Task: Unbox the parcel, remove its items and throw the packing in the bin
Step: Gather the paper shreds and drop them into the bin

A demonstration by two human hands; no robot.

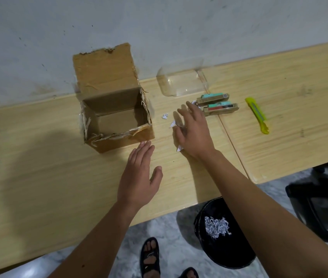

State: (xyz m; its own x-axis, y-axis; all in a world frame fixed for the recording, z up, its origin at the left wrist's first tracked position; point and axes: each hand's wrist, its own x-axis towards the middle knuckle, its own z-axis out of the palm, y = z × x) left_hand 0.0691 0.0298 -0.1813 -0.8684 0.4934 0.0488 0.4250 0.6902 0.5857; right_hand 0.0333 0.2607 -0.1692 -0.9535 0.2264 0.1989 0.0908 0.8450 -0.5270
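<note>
Cardboard box (117, 119) empty | right hand (194, 131) flat on scraps (176, 125)

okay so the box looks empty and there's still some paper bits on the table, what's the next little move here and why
Probably sweep the loose paper scraps together with the right hand, which already lies flat over them, toward the table edge and the bin below. The cardboard box looks empty, the items lie out, and shredded paper is already in the bin, so the scraps seem to be among the last packing.
</note>
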